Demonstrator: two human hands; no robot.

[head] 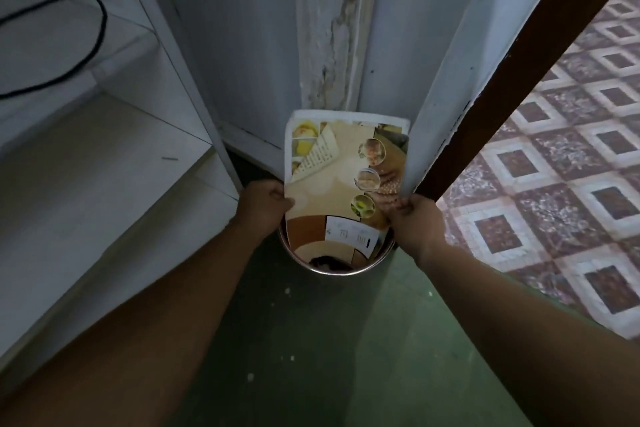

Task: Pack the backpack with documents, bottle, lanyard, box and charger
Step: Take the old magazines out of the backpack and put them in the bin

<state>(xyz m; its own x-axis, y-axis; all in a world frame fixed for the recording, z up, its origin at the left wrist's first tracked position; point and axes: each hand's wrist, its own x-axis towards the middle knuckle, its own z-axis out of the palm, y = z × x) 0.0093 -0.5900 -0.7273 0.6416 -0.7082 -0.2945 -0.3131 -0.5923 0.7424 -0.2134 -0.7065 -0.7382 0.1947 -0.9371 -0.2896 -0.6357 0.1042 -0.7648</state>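
Observation:
A printed document (341, 177) with food pictures in yellow and brown is held upright in front of me, its top edge curling back toward the wall. My left hand (265, 204) pinches its left edge and my right hand (414, 218) grips its right edge. The lower end of the document reaches into a round metal-rimmed bin (332, 270) standing on the floor in the corner. No backpack, bottle, lanyard, box or charger is in view.
A white shelf unit (104, 156) stands at the left with a black cable (93, 35) on an upper shelf. A white door edge with a dark wooden frame (502, 80) runs diagonally at right. Patterned floor tiles (554, 184) lie beyond it, green floor (329, 357) below.

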